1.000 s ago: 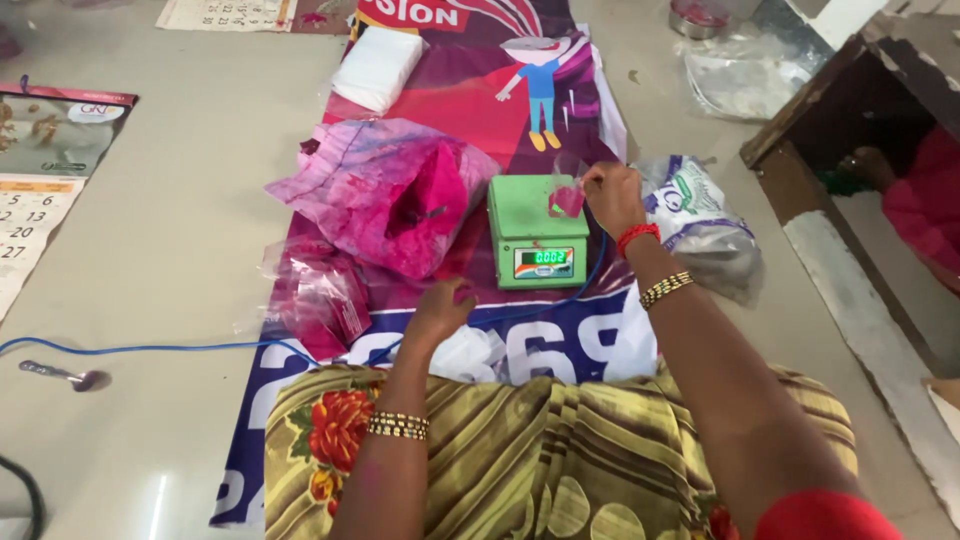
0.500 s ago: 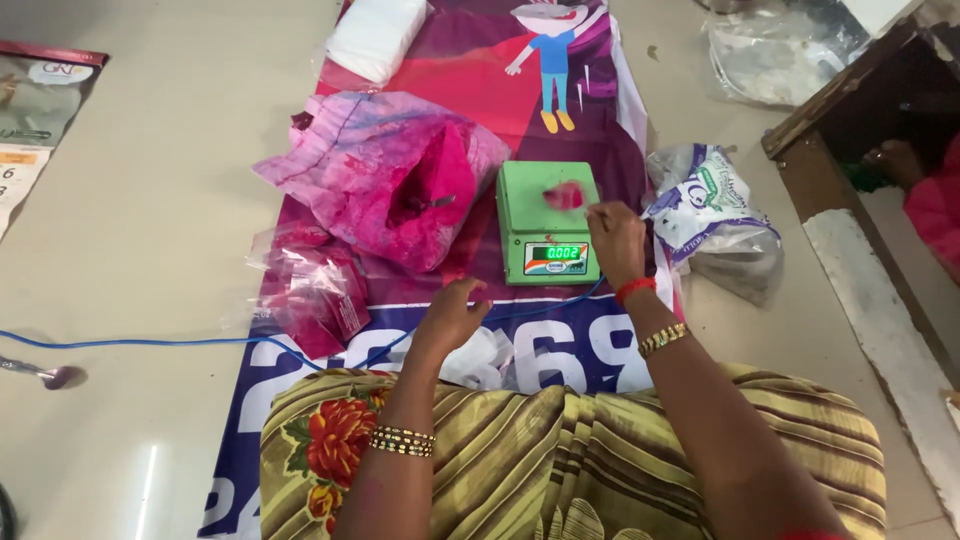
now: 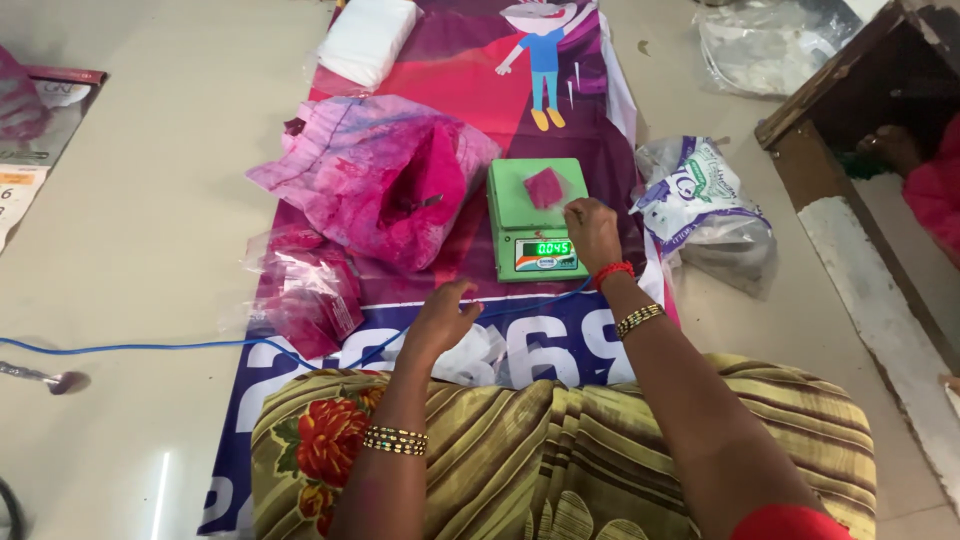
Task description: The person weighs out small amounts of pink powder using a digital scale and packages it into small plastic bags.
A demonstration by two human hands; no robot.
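1. A small flat pink packet (image 3: 545, 187) lies on the platform of the green digital weighing scale (image 3: 535, 218), whose display is lit.
2. The right hand (image 3: 592, 229) rests at the scale's right edge, just beside the packet, loosely curled and gripping nothing.
3. The left hand (image 3: 441, 322) hovers open and empty over the printed purple banner (image 3: 440, 60) spread on the floor.
4. The weighing looks under way: one packet is on the scale, none in either hand.
5. Left of the scale sit a pink-stained open plastic bag of pink powder (image 3: 385, 175) and a clear bag of small pink packets (image 3: 305, 290).
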